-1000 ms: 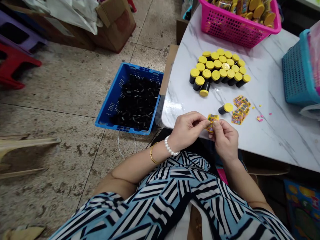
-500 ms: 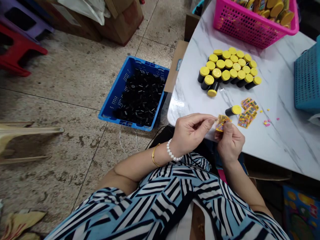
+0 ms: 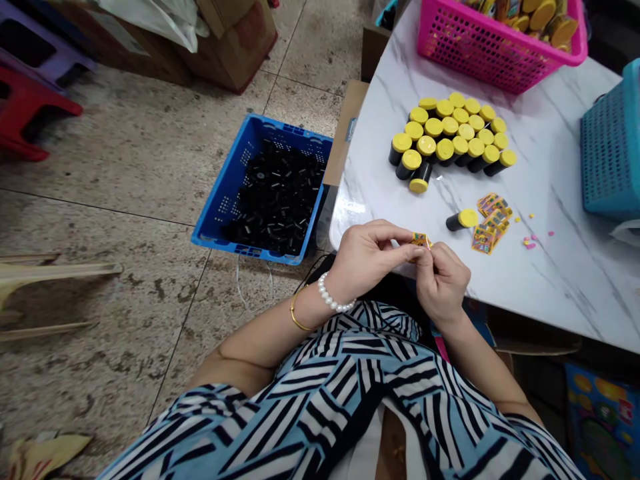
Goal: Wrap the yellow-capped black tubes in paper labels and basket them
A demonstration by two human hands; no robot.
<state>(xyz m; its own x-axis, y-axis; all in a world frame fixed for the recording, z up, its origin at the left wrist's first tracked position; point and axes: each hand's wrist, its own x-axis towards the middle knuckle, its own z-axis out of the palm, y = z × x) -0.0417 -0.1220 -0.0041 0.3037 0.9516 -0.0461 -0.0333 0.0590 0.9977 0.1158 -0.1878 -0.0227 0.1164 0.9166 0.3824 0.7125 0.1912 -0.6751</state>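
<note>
**Label: Two-Hand Hold**

The label (image 3: 419, 238) is now showing only as a narrow strip between the fingers; half a second ago, its printed face was showing. Both hands are therefore covering most of it, at the tabletop's near edge. The left hand (image 3: 367, 257) is pinching the label from the left; the right hand (image 3: 443, 281) is closing thumb and finger on its right end.

On the tabletop (image 3: 565, 283), one capped tube (image 3: 454, 222) is resting just beside loose labels (image 3: 483, 239). Pink bits (image 3: 531, 246) are lying near. Grouped tubes (image 3: 450, 125) are occupying the middle, with a pink basket (image 3: 480, 50) behind.

A blue crate (image 3: 213, 200) is holding black parts (image 3: 280, 200). A red stool (image 3: 40, 100) is standing on the floor (image 3: 125, 173).
</note>
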